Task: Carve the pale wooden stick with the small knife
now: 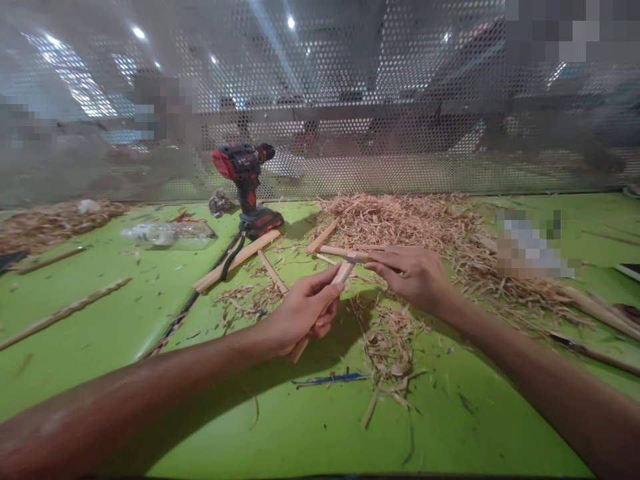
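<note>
My left hand (303, 310) is closed around a pale wooden stick (345, 271), whose lower end shows beneath the fist. Its upper end points away from me. Against that upper end lies the short grey blade of a knife (357, 260). My right hand (413, 272) is wrapped around the knife, and its fingers hide most of the handle. Just beyond the blade are loose wood strips (325, 235) at the edge of the shavings. Below my hands, a small heap of curled shavings (395, 340) covers part of the green table (240, 420).
A cordless drill (247, 183) stands upright at the back, with a flat wood strip (237, 261) and a black cable before it. A large shavings pile (395, 220) lies behind my hands. A perforated screen (330, 133) closes off the far edge. Left lies a clear plastic package (170, 233).
</note>
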